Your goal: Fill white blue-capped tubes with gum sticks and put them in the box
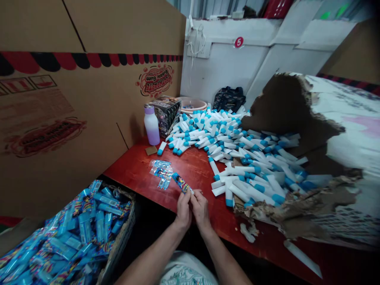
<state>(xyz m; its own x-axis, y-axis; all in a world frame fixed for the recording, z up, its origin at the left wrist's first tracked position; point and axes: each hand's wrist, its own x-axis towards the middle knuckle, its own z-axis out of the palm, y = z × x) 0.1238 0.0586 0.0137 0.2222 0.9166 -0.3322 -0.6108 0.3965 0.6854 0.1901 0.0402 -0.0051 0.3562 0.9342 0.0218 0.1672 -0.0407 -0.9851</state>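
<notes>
Both of my hands meet over the front edge of the red table (135, 174). Between them is a small tube in a printed blue sleeve (181, 183), its blue end pointing away from me. My left hand (184, 208) pinches its near end from one side, and my right hand (200, 206) closes on the same end from the other. Just beyond lie several flat printed plastic sleeves (162, 171). Farther back and to the right spreads a large heap of plain white tubes with blue caps (219, 134).
At lower left stands a box (130, 213) full of blue-sleeved tubes (86, 225). A torn carton (335, 206) lies on its side at right. Toward the back are a purple-white bottle (152, 126), a dark printed box (168, 114), a pink basin (192, 103) and a dark bag (230, 99). Large cardboard (97, 103) walls the left.
</notes>
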